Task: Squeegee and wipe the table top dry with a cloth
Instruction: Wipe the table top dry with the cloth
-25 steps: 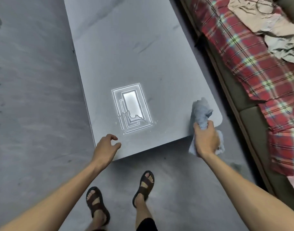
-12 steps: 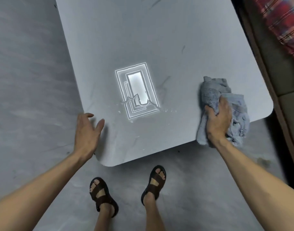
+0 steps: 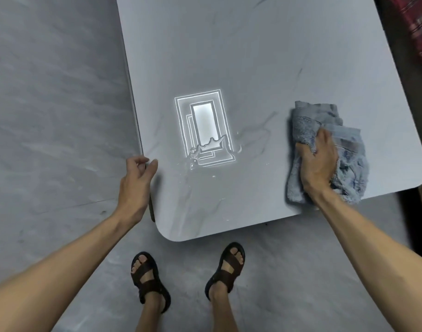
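The grey marbled table top [image 3: 253, 56] fills the upper middle of the head view. A small puddle of water [image 3: 205, 156] with a few droplets lies near the table's front, where a ceiling light is reflected. A crumpled light-blue cloth [image 3: 349, 168] lies on the table near its front right corner. My right hand [image 3: 317, 164] presses down on the cloth, with the fingers curled into its folds. My left hand [image 3: 135, 183] is at the table's left edge with the fingers loosely curled and the thumb over the top, holding nothing.
My two feet in dark sandals [image 3: 147, 279] stand on the grey floor [image 3: 49, 116] just in front of the table's rounded front corner. A red checked blanket [image 3: 420, 27] on a sofa runs along the table's right side.
My right hand brought the cloth from the table's front right corner up onto the top and spread it. My left hand moved from the front edge to the left edge and its fingers curled.
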`<state>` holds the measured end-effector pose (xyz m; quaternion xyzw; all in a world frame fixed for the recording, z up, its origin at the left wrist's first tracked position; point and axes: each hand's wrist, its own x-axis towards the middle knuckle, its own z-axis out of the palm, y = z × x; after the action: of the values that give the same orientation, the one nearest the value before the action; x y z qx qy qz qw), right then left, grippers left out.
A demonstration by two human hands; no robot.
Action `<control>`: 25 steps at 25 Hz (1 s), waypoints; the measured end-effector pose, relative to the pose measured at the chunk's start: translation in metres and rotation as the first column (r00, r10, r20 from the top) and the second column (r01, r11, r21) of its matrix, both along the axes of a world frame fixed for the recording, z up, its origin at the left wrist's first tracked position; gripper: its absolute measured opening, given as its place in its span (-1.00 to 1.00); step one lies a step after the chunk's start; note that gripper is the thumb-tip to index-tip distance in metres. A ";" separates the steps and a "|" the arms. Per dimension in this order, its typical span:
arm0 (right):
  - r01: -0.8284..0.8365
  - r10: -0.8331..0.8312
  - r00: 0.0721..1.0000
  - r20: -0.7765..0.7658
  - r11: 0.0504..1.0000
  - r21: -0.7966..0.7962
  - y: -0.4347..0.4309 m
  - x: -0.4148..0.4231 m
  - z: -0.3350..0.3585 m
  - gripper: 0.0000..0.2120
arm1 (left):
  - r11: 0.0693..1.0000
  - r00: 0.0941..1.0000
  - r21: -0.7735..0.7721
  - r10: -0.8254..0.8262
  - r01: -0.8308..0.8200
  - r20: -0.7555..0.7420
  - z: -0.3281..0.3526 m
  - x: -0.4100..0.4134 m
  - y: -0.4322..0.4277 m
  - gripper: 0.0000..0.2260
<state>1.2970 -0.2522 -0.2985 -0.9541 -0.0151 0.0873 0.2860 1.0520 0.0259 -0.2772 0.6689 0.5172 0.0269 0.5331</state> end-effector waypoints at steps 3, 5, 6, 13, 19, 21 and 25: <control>-0.105 0.105 0.994 -0.019 0.994 0.000 0.022 0.003 0.000 -0.25 | 0.996 0.997 -0.081 0.047 -0.043 0.053 -0.003 -0.004 0.006 -0.74; -0.249 0.249 0.968 -0.031 0.969 0.006 0.052 0.001 0.000 -0.25 | 0.990 0.996 -0.128 0.061 -0.052 0.069 -0.004 -0.006 0.008 -0.74; -0.323 0.323 0.946 -0.034 0.946 0.009 0.071 -0.002 -0.001 -0.25 | 0.986 0.995 -0.155 0.071 -0.060 0.071 -0.005 -0.008 0.011 -0.76; -0.515 0.514 0.853 -0.093 0.857 0.024 0.134 -0.016 0.008 -0.25 | 0.903 0.949 -0.399 0.252 -0.161 0.187 -0.009 -0.012 0.027 -0.68; -0.759 0.756 0.649 -0.088 0.651 -0.003 0.183 -0.046 0.009 -0.30 | 0.836 0.877 -0.499 0.398 -0.226 0.269 -0.012 -0.009 0.033 -0.84; -0.790 0.784 0.611 -0.110 0.612 -0.034 0.186 -0.047 0.009 -0.31 | 0.812 0.876 -0.541 0.409 -0.221 0.257 -0.011 -0.007 0.038 -0.82; -0.894 0.891 0.447 -0.077 0.444 -0.058 0.193 -0.056 0.008 -0.38 | 0.784 0.883 -0.585 0.407 -0.207 0.233 -0.008 -0.006 0.041 -0.78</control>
<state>1.2412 -0.0593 -0.2902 -0.8139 -0.5051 0.2419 0.1544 1.0463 0.0673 -0.2851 0.3793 0.5042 0.0843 0.7713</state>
